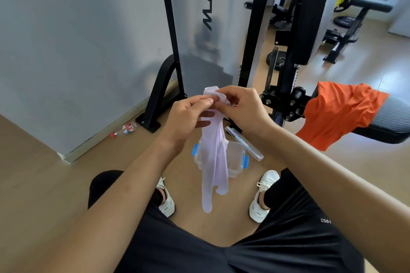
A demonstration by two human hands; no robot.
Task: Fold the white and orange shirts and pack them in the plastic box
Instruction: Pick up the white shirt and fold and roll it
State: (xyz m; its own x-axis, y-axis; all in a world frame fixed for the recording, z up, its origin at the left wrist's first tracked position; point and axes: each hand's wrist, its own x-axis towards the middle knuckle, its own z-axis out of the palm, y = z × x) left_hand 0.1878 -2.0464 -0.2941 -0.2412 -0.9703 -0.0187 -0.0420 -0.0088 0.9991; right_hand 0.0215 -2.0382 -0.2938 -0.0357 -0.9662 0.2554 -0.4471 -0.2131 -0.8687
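A thin white shirt [214, 166] hangs bunched in the air in front of me. My left hand [188, 117] and my right hand [241, 108] both pinch its top edge, close together. Directly below it on the floor stands the clear plastic box [235, 159] with blue clips, open, partly hidden by the hanging cloth. Its clear lid [244, 143] lies tilted against the box's far right side. The orange shirt [339, 113] is draped over the end of a black bench at the right.
I sit with my legs apart, white shoes [263, 195] on the wooden floor either side of the box. A black gym machine frame [286, 51] stands ahead. A plastic bottle [125, 129] lies by the wall at the left. The padded bench [390, 122] juts in from the right.
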